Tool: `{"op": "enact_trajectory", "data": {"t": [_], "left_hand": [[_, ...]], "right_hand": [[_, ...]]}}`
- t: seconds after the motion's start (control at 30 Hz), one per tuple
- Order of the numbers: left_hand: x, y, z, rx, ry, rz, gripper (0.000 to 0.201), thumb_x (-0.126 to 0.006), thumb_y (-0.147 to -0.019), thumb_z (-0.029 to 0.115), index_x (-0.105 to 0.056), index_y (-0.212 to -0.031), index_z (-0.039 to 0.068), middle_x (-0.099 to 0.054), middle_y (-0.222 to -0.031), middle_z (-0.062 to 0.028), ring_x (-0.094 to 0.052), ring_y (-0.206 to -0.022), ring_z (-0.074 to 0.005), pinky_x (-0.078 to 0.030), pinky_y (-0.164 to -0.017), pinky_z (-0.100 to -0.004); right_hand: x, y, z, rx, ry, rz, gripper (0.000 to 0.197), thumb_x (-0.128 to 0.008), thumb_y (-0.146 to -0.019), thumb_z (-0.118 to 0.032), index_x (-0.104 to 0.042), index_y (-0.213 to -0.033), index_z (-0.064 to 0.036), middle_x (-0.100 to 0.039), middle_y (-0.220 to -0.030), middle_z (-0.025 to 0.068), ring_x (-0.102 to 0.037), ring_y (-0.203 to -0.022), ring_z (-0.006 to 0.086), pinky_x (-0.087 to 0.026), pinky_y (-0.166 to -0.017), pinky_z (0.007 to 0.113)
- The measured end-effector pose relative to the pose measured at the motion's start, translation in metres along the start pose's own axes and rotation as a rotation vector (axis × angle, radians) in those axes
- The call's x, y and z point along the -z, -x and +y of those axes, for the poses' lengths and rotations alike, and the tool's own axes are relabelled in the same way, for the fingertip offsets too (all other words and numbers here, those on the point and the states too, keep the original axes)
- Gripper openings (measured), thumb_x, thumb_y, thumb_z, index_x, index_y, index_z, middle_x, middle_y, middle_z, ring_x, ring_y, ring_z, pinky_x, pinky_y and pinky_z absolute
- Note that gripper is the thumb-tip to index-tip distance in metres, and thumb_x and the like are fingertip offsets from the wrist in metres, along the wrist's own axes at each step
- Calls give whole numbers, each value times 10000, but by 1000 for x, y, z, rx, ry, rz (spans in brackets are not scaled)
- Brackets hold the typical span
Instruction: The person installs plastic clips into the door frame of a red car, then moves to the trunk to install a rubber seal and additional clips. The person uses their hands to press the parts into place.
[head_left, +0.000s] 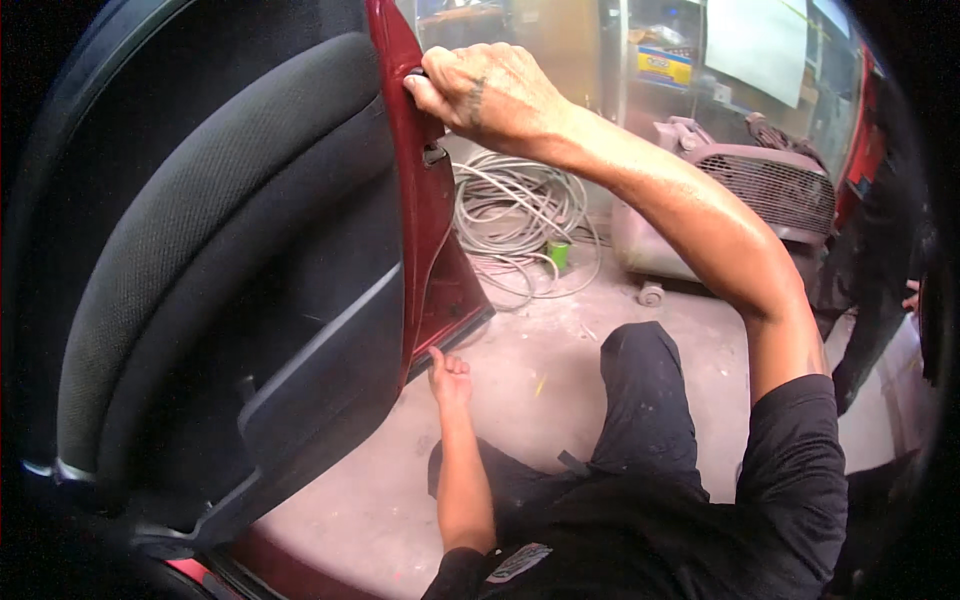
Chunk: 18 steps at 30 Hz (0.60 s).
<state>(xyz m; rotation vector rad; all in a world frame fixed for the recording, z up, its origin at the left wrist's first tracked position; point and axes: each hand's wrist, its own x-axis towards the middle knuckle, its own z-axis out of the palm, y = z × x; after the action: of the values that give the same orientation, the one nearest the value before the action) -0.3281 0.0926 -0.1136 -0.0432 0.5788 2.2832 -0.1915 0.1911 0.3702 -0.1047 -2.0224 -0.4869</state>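
Note:
An open red car door [430, 230] with a dark fabric and plastic inner panel [230, 270] fills the left half of the view. My right hand [485, 90] is raised and gripped around the door's rear edge near its top, just above the latch [434, 155]. My left hand [450, 378] reaches down to the door's lower rear corner, its fingers against the bottom edge. My legs in black trousers [645, 400] stretch over the concrete floor.
A coil of grey hose [520, 215] lies on the floor behind the door, with a small green cup [558, 253] beside it. A wheeled machine with a grille [760, 195] stands at the right. Another person in dark clothes [880, 290] stands at the far right.

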Motion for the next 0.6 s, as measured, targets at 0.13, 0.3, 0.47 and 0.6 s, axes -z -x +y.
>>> {"op": "enact_trajectory", "data": {"t": [0.13, 0.3, 0.47, 0.6], "left_hand": [[6, -7, 0, 7, -4, 4, 393, -637, -976, 392, -397, -769, 160, -304, -646, 46, -298, -571, -110, -282, -536, -275], [14, 6, 14, -83, -99, 23, 382, -592, -1008, 371, -381, -764, 167, -262, -623, 57, -254, -547, -106, -241, -523, -279], [0, 34, 9, 59, -378, 146, 267, -597, -1012, 291, -481, -833, 131, -439, -641, 26, -409, -511, -101, -286, -432, -277], [-19, 127, 6, 145, -787, 411, 156, -520, -1009, 217, -568, -1036, 71, -553, -701, -32, -516, -491, -138, -418, -381, -296]], "right_hand": [[-11, 4, -1, -41, -125, 85, 412, -541, -960, -374, -652, -762, -31, -658, -679, 230, -685, -684, 411, -560, -632, 507], [-28, 4, 27, 74, -680, 76, 390, -571, -991, -379, -650, -896, -9, -645, -693, 186, -662, -632, 298, -513, -586, 434], [22, -39, 104, -576, -1150, -55, 357, -554, -1002, -373, -648, -1091, -41, -615, -781, 53, -597, -612, 143, -487, -555, 272], [4, -133, 151, -699, -1471, 219, 353, -600, -979, -382, -572, -1082, -45, -611, -824, 85, -619, -630, 155, -543, -563, 292]]}}
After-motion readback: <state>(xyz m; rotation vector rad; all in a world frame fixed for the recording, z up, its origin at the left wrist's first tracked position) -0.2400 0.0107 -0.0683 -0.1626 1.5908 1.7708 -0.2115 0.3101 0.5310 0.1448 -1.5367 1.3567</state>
